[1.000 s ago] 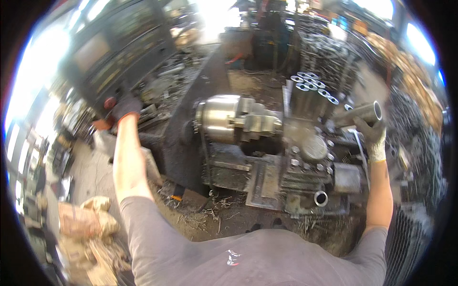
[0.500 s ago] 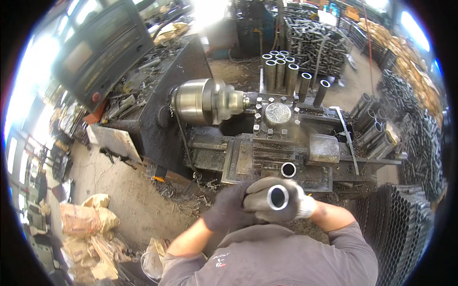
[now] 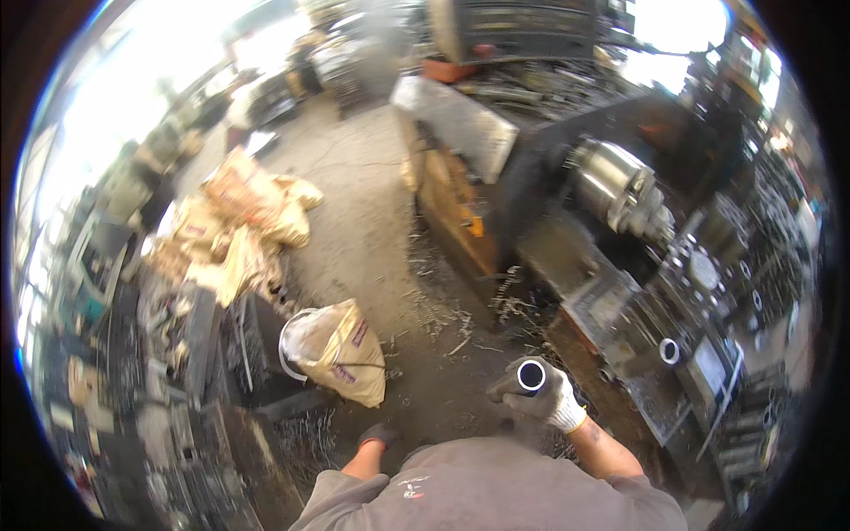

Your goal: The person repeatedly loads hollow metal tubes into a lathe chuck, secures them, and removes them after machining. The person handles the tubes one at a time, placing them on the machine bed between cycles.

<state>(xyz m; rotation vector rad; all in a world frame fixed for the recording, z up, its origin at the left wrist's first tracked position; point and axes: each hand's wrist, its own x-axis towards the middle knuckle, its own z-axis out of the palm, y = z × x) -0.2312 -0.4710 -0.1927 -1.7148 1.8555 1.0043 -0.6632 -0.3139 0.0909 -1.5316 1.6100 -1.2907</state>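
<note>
My right hand (image 3: 551,400), in a grey-palmed glove with a white cuff, grips a metal tube (image 3: 531,363), whose round open end faces up. This tube is in front of my body, left of the lathe carriage. My left hand (image 3: 381,434), in a dark glove, is low at my left side, apart from the tube; its fingers are too unclear to read. The lathe chuck (image 3: 611,181) is at the upper right. Another metal tube (image 3: 648,358) rests on the near side of the carriage.
An open yellowish sack (image 3: 350,354) stands on the floor to my left, with more crumpled sacks (image 3: 257,199) behind it. Curled metal chips (image 3: 443,323) litter the floor by the lathe base. Dark metal racks and parts (image 3: 186,442) crowd the lower left. A metal plate (image 3: 456,124) juts from the lathe's end.
The view has swung left toward the sacks. My left hand has come off the tube and dropped to my left side. The right hand still holds the tube.
</note>
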